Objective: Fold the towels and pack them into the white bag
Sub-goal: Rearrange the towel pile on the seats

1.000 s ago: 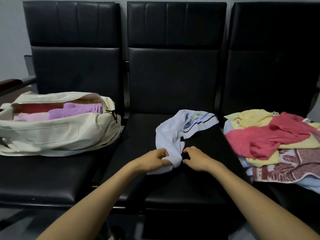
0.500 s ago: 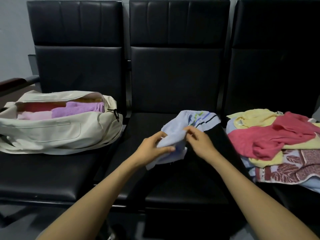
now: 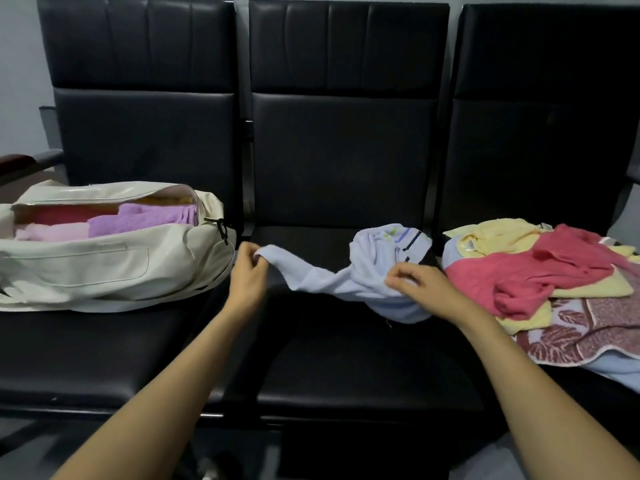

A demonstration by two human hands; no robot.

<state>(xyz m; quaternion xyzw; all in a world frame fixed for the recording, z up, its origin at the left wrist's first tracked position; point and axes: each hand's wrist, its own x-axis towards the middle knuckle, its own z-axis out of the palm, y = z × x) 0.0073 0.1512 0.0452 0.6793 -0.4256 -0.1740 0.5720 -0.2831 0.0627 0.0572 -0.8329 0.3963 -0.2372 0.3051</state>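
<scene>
Both grips pinch the pale blue towel (image 3: 346, 278): left hand (image 3: 247, 271) at a corner, right hand (image 3: 419, 282) mid-cloth. Open white bag (image 3: 104, 265) just outside left grip; loose towel pile (image 3: 554, 271) outside right.

No legible text, label, brand or number on the white bag (image 3: 104, 271), pale blue towel (image 3: 363, 275) or right-hand towel pile (image 3: 561, 268).

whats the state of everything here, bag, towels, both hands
white bag: unzipped, lying open on the left seat
packed towels: folded, inside the bag
light blue towel: unfolded, stretched between both hands over the middle seat
left hand: pinches one end of the light blue towel
right hand: grips the bunched part of it
towel pile: unfolded, heaped on the right seat
</scene>
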